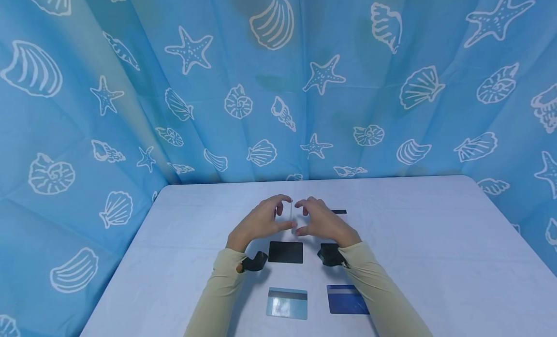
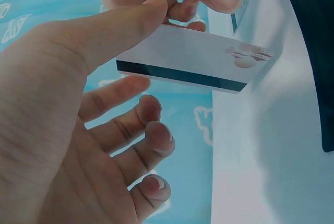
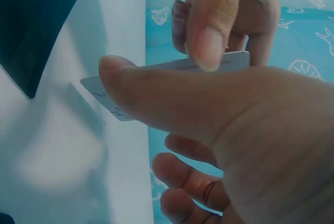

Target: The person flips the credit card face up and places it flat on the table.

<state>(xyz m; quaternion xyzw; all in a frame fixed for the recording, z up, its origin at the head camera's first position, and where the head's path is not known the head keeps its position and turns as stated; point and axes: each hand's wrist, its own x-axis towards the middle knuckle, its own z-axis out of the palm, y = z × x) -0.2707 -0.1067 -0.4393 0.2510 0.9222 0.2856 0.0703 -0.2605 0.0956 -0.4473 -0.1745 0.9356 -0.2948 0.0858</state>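
My left hand (image 1: 263, 218) holds a white card (image 2: 195, 51) with a black magnetic stripe between thumb and forefinger. A small printed picture sits near one corner. From the head view the card is almost edge-on, standing above the table. Facing it closely is my right hand (image 1: 324, 221), thumb and fingers bent around nothing, a small gap from the card. In the right wrist view its thumb hides part of the card. On the table a black card (image 1: 285, 252) lies nearer me, between the wrists.
A light blue card (image 1: 286, 303) and a dark blue card (image 1: 346, 299) lie at the front, the latter partly under the right sleeve. Behind the right hand shows a black stripe (image 1: 339, 212) on the white table (image 1: 435, 240). A shell-patterned blue curtain (image 1: 278, 85) hangs behind.
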